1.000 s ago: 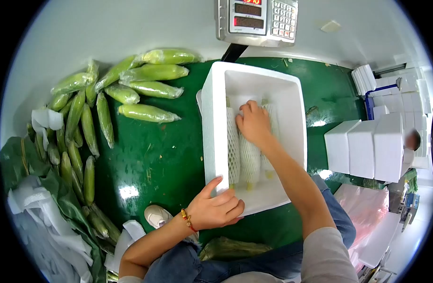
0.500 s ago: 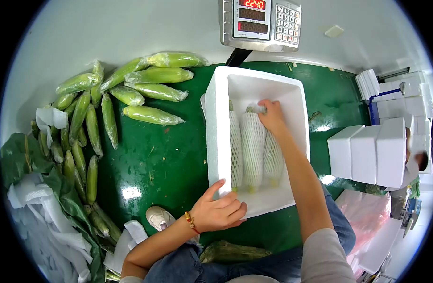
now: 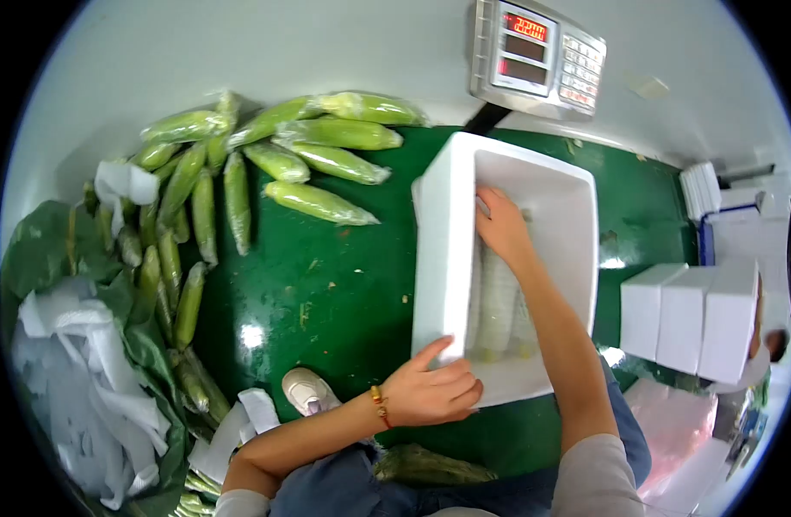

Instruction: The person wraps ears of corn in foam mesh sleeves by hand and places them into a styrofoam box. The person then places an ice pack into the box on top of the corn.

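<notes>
A white foam box (image 3: 441, 258) stands in front of me, with a few long pale-green vegetables in white foam netting (image 3: 499, 297) lying in it; the netting is smeared by motion. My left hand (image 3: 432, 389) is closed over the box's near left corner, thumb along the rim. My right hand (image 3: 505, 228) reaches into the box at its far left side. Its bent fingers are at the top ends of the netted vegetables, and what they grip, if anything, is hidden.
A scale display (image 3: 540, 59) with red digits stands behind the box. Several film-wrapped green vegetables (image 3: 322, 202) lie on the green floor (image 3: 326, 302) at left, near white foam sleeves (image 3: 94, 345). White foam boxes (image 3: 688, 319) and a person (image 3: 753, 358) are at right.
My right hand has shifted from the top of the middle and right netted vegetables to the box's left side. My left hand keeps its hold on the corner. The view has swung left.
</notes>
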Motion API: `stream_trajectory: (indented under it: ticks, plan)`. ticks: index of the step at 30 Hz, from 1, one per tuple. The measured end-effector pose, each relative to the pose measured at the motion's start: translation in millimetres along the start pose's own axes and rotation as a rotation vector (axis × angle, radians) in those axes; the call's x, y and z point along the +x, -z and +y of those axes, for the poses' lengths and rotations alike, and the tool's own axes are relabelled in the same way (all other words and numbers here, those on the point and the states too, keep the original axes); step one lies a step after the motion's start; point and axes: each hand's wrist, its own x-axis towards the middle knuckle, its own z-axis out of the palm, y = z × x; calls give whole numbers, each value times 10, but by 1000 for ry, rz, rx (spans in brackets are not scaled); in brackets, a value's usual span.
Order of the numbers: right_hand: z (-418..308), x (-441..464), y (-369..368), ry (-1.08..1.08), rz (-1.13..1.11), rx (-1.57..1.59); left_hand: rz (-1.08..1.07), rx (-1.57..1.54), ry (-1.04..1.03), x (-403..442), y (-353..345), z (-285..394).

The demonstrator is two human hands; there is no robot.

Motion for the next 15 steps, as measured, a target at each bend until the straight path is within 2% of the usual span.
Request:
stream_trajectory:
  ticks: [1, 2, 4, 8, 10, 12, 14, 15]
  plan:
    - [57, 63, -114, 36, -71, -2, 18, 14, 3, -19, -22, 11]
    - [-72, 76, -129, -83, -174, -33, 21, 29, 9, -31, -35, 21]
    - [-202, 77, -149, -177, -185, -85, 39, 26, 14, -39, -25, 28]
    - [-36, 91, -143, -124, -248, -130, 82, -2, 2, -50, -66, 34]
    - [-82, -54, -153, -150, -36, 24, 138, -34, 29, -58, -101, 56]
    - [-388, -172, -25, -337, -84, 353, 128, -166, 16, -90, -143, 30]
    - [-962, -312, 30, -860, 137, 1181, 138, -266, 6, -89, -61, 12]
    - [-1111, -347, 24, -798, 84, 997, 143, -308, -8, -128, -65, 15]
